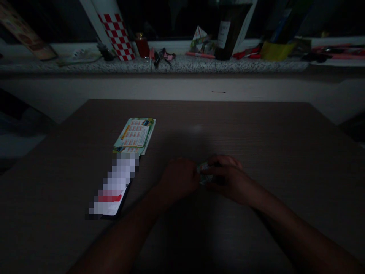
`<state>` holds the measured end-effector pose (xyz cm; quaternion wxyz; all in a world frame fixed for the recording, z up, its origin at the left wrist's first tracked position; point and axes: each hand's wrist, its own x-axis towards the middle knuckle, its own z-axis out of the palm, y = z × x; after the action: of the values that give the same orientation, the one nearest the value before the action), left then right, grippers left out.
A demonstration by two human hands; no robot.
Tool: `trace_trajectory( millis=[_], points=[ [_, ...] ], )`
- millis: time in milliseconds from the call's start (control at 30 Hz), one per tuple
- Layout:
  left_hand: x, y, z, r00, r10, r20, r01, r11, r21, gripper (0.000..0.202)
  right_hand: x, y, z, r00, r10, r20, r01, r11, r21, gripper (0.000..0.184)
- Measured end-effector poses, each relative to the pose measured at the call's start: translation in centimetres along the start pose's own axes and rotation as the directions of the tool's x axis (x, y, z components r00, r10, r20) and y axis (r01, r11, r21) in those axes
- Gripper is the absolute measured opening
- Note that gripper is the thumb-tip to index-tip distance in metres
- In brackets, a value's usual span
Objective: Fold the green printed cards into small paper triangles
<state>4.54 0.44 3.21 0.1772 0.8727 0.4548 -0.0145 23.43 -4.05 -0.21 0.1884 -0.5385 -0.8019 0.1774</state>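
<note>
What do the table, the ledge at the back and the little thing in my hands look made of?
Table: matte wood-look laminate or veneer, by its fine straight grain. Ledge: speckled stone, granite-like, with black-and-white flecks. Small piece pinched between left hand and right hand: probably thin printed paper, greenish-white; too dark to be sure.

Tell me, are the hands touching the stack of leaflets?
No: the left hand and right hand pinch a small paper; the leaflets lie apart on their left.

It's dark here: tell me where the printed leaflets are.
Head view: the printed leaflets lie on the table, left of centre, up and left of the left hand.
</note>
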Motion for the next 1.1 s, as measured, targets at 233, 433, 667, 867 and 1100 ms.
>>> trace_trajectory(
  millis=[233, 433, 667, 867, 1100],
  points=[
    [-0.5, 0.2, 0.1, 0.999, 0.040, -0.035, -0.039, 0.999, 0.019, 0.024, 0.1, 0.0, 0.1, 1.000, -0.012, -0.020, 0.012, 1.000, 0.015, 0.034],
    [-0.4, 0.2, -0.2, 0.999, -0.032, -0.016, 0.032, 0.999, 0.033, 0.018, 0.1, 0.1, 0.1, 1.000, -0.008, -0.020, 0.008, 1.000, 0.017, 0.033],
    [-0.4, -1.3, 0.0, 0.996, -0.087, -0.031, 0.085, 0.995, -0.059, 0.014, 0.1, -0.2, -0.2, 1.000, -0.011, -0.013, 0.011, 1.000, 0.001, 0.032],
    [-0.4, -2.2, -0.5, 0.988, -0.149, 0.051, 0.156, 0.966, -0.206, 0.013, 0.0, 0.0, 0.1, 0.999, -0.019, -0.044, 0.019, 1.000, -0.014, 0.035],
    [-0.4, -3.5, -0.8, 0.984, -0.143, 0.106, 0.166, 0.953, -0.252, 0.014, 0.0, 0.4, 0.1, 0.998, -0.046, -0.033, 0.045, 0.999, -0.011, 0.037]
  ],
)
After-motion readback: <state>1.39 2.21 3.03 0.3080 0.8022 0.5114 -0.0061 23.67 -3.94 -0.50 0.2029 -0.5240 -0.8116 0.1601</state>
